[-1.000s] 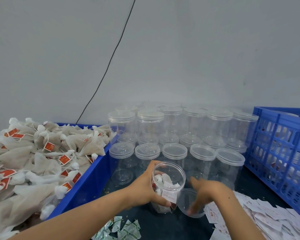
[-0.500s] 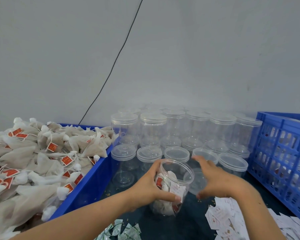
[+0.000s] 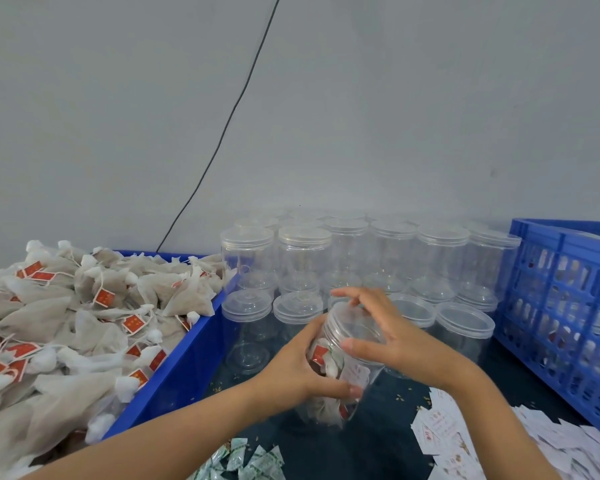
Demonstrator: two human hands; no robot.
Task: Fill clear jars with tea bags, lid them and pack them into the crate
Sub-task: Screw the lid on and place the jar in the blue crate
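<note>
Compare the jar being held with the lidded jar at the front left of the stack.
The held jar contains tea bags; the front-left jar looks empty. The held jar is tilted and gripped by the left hand, while the front-left jar stands upright, untouched. On the held jar the right hand grips the lid; the front-left jar's lid already sits flat. Both are clear plastic with clear lids.

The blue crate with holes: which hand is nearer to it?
Right. The right hand sits on the jar top, on the blue crate side; the left hand holds the jar's far side.
</note>
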